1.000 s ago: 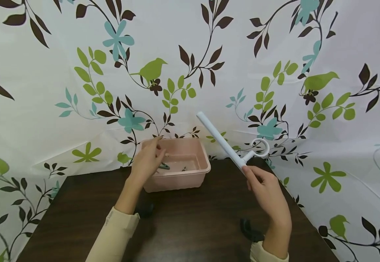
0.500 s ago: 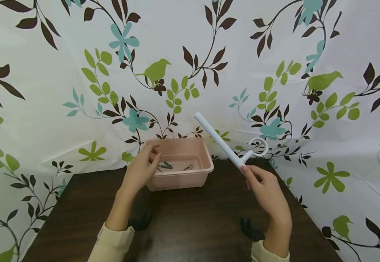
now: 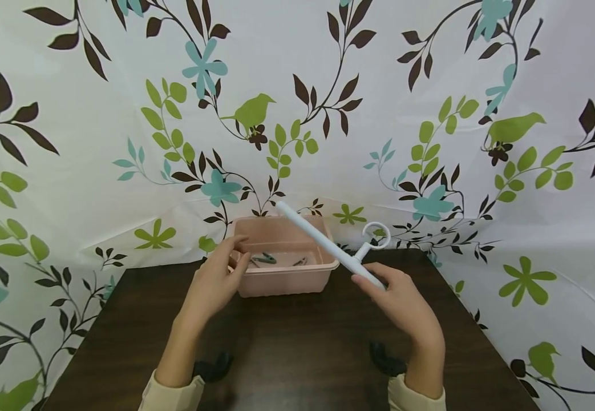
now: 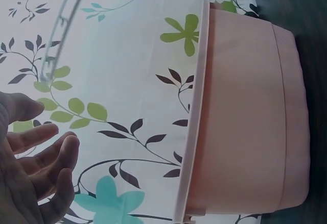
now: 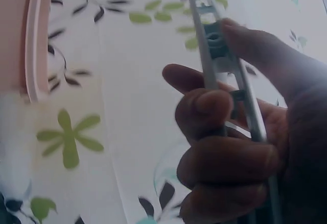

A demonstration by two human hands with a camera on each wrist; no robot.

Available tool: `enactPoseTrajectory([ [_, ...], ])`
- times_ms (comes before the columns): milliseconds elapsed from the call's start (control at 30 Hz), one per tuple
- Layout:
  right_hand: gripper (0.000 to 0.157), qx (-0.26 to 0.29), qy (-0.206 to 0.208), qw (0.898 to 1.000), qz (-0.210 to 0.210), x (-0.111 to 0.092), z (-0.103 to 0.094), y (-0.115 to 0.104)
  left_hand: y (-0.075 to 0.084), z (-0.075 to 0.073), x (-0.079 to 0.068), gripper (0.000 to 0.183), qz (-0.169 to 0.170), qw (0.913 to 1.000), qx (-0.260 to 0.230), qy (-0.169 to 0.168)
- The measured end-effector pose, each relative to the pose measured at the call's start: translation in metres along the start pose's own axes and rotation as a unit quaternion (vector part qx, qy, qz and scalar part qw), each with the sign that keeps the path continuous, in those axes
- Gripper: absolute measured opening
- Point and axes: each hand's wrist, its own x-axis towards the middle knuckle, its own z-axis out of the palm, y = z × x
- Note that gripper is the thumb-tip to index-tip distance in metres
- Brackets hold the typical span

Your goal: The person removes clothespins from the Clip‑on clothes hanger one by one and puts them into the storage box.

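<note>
My right hand [image 3: 405, 297] grips one end of a pale blue plastic hanger [image 3: 318, 237], a straight bar with a round hook [image 3: 377, 235] standing off it. The bar slants up to the left, its far end in front of the back rim of a pink plastic basin [image 3: 284, 282]. Seen in the right wrist view, the hanger's underside [image 5: 207, 66] is hollow and ribbed, with fingers and thumb around it. Beside the basin's left side hovers my left hand [image 3: 210, 291], fingers loosely bent and holding nothing. Small green and greyish clips [image 3: 265, 258] lie inside the basin.
The basin stands at the back of a dark wooden table [image 3: 297, 348]. Behind and around the table hangs a white sheet [image 3: 328, 171] printed with leaves, flowers and birds. Black wrist mounts [image 3: 214, 366] sit near both cuffs.
My left hand has drawn back from over the basin toward me, uncovering the clips. The right hand has brought the hanger left and lower, tilting it flatter. The head view has turned slightly left.
</note>
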Motion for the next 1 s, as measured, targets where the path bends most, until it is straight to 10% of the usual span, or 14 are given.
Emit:
enactPoseTrajectory([
  [200,0.035,-0.009,-0.079,0.996,-0.028,0.01,0.024,-0.018,-0.003,-0.002,-0.009,0.046,0.048,0.9964,0.043,0.054],
  [500,0.02,-0.024,-0.132,0.99,-0.046,0.013,0.04,-0.021,-0.01,0.007,-0.016,0.067,0.135,0.9666,0.171,0.135],
  [733,0.018,-0.05,-0.181,0.981,-0.054,0.019,0.054,-0.022,-0.006,0.017,-0.027,0.082,0.18,0.9645,0.188,0.046],
  [1000,0.019,-0.084,-0.223,0.967,-0.095,0.02,0.084,-0.038,-0.01,0.033,-0.047,0.055,0.202,0.9565,0.198,-0.069],
])
